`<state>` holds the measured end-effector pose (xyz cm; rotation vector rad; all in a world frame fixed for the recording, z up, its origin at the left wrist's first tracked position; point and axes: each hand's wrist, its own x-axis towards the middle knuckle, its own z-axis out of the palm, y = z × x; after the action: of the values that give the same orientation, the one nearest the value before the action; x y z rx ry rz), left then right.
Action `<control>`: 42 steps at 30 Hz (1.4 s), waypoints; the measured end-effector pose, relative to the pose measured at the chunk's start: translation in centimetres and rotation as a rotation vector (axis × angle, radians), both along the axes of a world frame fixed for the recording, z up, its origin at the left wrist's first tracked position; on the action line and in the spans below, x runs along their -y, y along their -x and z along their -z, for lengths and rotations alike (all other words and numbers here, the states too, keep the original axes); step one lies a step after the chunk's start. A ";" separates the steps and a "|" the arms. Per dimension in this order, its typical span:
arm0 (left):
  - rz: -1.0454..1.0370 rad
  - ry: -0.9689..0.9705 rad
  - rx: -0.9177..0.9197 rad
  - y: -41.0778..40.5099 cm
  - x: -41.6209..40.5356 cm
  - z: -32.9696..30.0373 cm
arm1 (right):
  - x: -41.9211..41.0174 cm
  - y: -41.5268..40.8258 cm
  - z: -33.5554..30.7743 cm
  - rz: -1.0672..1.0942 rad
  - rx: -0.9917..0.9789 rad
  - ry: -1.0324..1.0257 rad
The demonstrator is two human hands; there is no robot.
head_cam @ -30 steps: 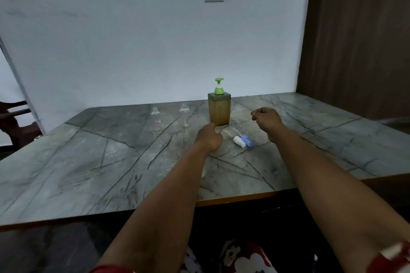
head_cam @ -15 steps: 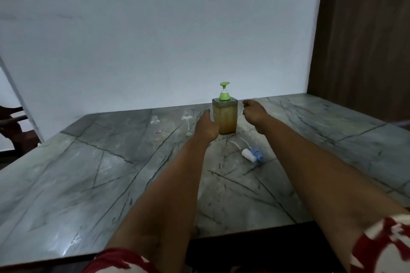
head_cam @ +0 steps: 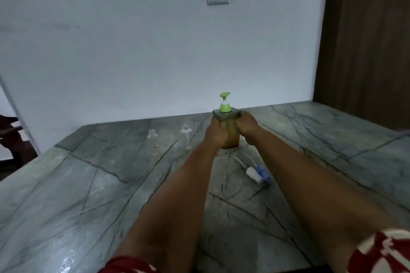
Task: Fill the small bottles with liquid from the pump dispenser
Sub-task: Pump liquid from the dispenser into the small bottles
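Marble table (head_cam: 88,184) — dispenser (head_cam: 230,137), two clear bottles (head_cam: 186,137), caps (head_cam: 257,173).

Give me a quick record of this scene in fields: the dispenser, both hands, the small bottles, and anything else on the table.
dispenser: pump dispenser, amber liquid, green pump, upright on the marble table
left hand: grips the dispenser's left side
right hand: grips its right side
small bottles: two clear bottles, standing left of the dispenser, uncapped
other: white and blue caps with tubes, lying nearer the person
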<state>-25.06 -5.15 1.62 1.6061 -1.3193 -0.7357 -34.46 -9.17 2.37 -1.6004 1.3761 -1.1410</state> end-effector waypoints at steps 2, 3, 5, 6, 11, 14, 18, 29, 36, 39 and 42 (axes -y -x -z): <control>0.004 -0.002 0.037 -0.1 -0.8 -0.7 | -0.6 0.0 -0.3 0.013 -0.015 0.014; 0.007 0.009 0.053 0.0 -1.7 -1.3 | -0.9 0.0 -0.6 0.018 -0.039 0.024; 0.003 0.052 0.086 -0.1 -3.0 -2.4 | -1.9 0.2 -1.7 0.024 -0.077 0.056; 0.000 0.076 0.105 -0.2 -3.7 -3.0 | -2.4 0.2 -2.2 0.023 -0.081 0.071; -0.025 0.151 0.140 -0.8 -7.9 -4.0 | -6.9 -0.4 -3.8 0.026 -0.108 0.133; -0.023 0.196 0.115 -1.5 -11.1 -3.2 | -10.3 -0.9 -3.5 0.008 -0.121 0.139; -0.047 0.216 0.098 -3.1 -13.6 -1.9 | -13.6 -1.4 -3.0 -0.030 -0.140 0.145; -0.009 0.224 0.108 -5.4 -16.3 0.7 | -15.9 -2.3 -0.5 -0.067 -0.099 0.100; -0.111 0.205 0.079 -6.9 -14.7 0.8 | -14.7 -3.2 -1.5 -0.017 0.081 0.014; -0.070 0.199 0.045 -7.5 -13.7 0.2 | -13.7 -4.2 -2.3 0.024 0.030 0.183; -0.012 0.232 0.088 -7.4 -12.9 0.1 | -13.0 -5.2 -3.4 0.063 -0.036 0.302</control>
<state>-17.62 7.71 1.55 1.4723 -1.4020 -0.4894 -29.28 3.83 5.72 -1.8048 1.3327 -1.4186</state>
